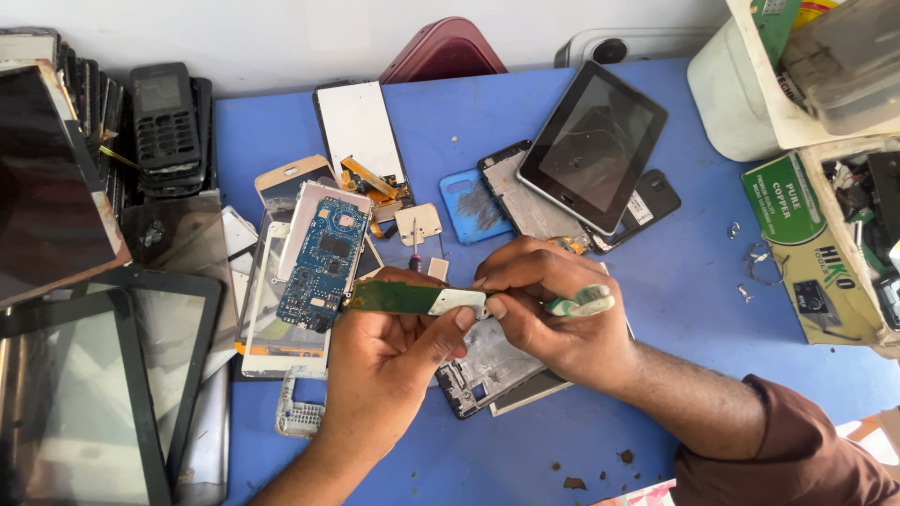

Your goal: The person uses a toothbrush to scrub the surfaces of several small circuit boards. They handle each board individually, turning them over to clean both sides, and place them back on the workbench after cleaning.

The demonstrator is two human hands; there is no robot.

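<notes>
Left hand [389, 351] pinches a narrow green circuit board [398, 298] with a pale metal shield at one end, held level above the blue table [694, 281]; right hand [553, 314] grips a green-handled tool [581, 302], its tip hidden behind the fingers at the board's shielded end. Judging by that, the work is prying or cleaning at the shield, and the next move calls for a steady, light touch so the thin board does not flex. Just beneath lies an opened phone frame [483, 370]; a blue circuit board [323, 262] rests left, a tablet [591, 145] behind, crowding the space.
</notes>
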